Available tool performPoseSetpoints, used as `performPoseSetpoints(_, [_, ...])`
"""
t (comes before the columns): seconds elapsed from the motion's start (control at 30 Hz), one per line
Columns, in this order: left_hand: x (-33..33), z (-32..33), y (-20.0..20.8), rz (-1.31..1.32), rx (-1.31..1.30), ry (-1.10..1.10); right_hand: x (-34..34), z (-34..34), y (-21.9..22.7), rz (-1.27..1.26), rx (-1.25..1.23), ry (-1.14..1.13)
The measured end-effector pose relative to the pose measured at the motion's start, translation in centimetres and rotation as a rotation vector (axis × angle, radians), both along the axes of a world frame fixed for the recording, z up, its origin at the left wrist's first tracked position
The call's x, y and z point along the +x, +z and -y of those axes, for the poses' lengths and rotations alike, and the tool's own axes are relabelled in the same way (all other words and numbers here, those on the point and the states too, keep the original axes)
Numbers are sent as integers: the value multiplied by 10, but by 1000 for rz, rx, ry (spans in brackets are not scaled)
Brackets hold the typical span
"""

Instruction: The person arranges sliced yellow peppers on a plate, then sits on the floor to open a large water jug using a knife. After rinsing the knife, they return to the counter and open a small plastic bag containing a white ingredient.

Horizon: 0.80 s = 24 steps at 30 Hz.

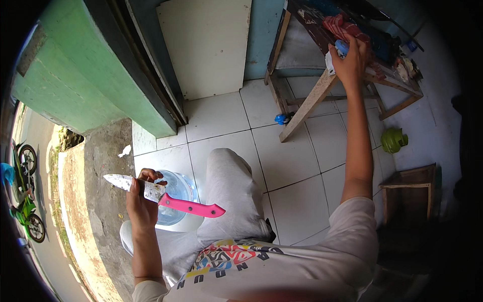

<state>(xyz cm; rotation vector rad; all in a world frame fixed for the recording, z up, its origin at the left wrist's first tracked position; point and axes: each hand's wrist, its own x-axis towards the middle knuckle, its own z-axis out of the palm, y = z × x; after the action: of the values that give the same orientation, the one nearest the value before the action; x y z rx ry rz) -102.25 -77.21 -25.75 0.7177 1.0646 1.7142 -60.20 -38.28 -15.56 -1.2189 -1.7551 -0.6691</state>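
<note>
My left hand (pixel 142 201) is closed round a kitchen knife, thumb and fingers pinching the blade near the handle. The stained blade (pixel 118 181) points left, and the bright pink handle (pixel 192 207) points right, over my leg. Beneath the knife stands a clear blue water jug (pixel 182 194), partly hidden by my hand and leg. My right arm stretches far forward to a wooden table (pixel 308 106). There my right hand (pixel 350 65) has thumb and fingers apart, fingertips against a red patterned cloth (pixel 338 26). A small blue object (pixel 341 47) shows between them; a white scrap (pixel 330 64) lies by the thumb.
A blue item (pixel 280 119) sits by the table leg. To the right are a green gas cylinder (pixel 393 140) and a wooden box (pixel 410 194). A pale board (pixel 204 48) leans on the wall. Outside the doorway at left stands a green motorbike (pixel 26 201).
</note>
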Motion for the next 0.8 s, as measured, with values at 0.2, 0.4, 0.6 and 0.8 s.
performPoseSetpoints(0.2, [-79,50,-4,22,146,205,-178,150,-83,-229,-758,924])
performPoseSetpoints(0.4, [-189,134,-43,112,174,612,-300,303,-195,200,-1365,1063])
performPoseSetpoints(0.6, [-249,166,-106,143,52,412,-346,369,-236,111,-1362,1017])
performPoseSetpoints(0.8, [-287,162,-124,47,-18,218,-388,398,-234,-168,-1115,955])
